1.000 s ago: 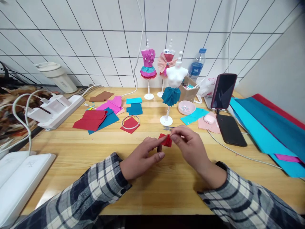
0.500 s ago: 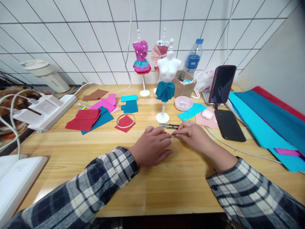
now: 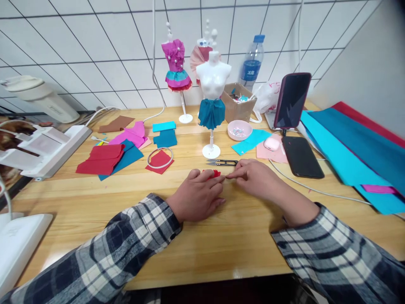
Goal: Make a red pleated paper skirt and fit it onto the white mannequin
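My left hand [image 3: 198,195] lies flat with its fingers stretched over a small gathered piece of red crepe paper [image 3: 216,173], pressing it to the table. Only the paper's ruffled edge shows above the fingers. My right hand [image 3: 253,177] is in a pinch just right of the left fingertips; what it holds, if anything, is too small to make out. Black-handled thread snips [image 3: 225,162] lie just beyond my hands. Behind them stands a white mini dress form [image 3: 213,78] wearing a short teal gathered skirt [image 3: 211,114].
Two dressed forms, one in a magenta dress [image 3: 175,59], stand by the wall. A pink bowl [image 3: 234,137] of beads, a cardboard box [image 3: 236,112] and a phone [image 3: 303,157] lie right. A silver ring [image 3: 148,158] and red sheets [image 3: 101,158] lie left.
My left hand has turned palm-down and spread over the red crepe paper, hiding most of it. The right hand has lowered to the table beside it. The view has shifted.
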Available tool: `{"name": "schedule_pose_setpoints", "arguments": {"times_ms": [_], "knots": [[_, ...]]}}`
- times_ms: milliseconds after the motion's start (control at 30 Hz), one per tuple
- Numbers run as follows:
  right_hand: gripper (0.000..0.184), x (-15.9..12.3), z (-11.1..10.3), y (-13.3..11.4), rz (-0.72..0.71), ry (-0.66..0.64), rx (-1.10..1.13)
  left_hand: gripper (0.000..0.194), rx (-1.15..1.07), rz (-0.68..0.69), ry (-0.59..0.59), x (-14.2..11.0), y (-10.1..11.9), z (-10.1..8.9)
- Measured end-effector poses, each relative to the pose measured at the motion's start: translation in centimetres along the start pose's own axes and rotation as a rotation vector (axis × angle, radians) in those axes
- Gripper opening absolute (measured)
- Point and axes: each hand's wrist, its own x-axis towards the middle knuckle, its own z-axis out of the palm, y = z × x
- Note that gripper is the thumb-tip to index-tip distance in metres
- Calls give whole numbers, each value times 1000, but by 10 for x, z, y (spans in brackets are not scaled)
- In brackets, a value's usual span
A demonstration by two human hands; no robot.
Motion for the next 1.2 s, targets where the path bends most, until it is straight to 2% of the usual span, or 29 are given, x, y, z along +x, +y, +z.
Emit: {"name": "schedule_pose_setpoints", "arguments": {"times_ms": [133, 333, 600, 767, 867, 900, 967, 1000, 1100, 1200], "knots": [[39, 0, -1, -2, 6, -10, 2, 31, 9, -4, 0, 1, 1, -1], [39, 1, -1, -3, 44, 20, -50, 18, 9, 2, -19, 6, 4, -4], [35, 2, -9, 1, 100, 156, -44, 25, -49, -31, -51, 0, -4, -3], [34, 5, -10, 5, 112, 190, -33, 26, -154, -32, 27, -1, -5, -6], [33, 7, -10, 8, 118, 233, -34, 23, -164, -150, 187, -14, -25, -18], [32, 7, -10, 10, 120, 259, -34, 24, -133, -213, 245, -23, -38, -24], [30, 7, -10, 13, 120, 314, -35, 29, -48, -365, 266, -47, -70, -33], [29, 8, -9, 14, 113, 334, -35, 31, -1, -417, 239, -60, -86, -37], [30, 8, -5, 14, 86, 349, -21, 33, 88, -485, 35, -92, -124, -41], [31, 7, -3, 12, 75, 324, -5, 31, 144, -548, -15, -102, -135, -36]]}}
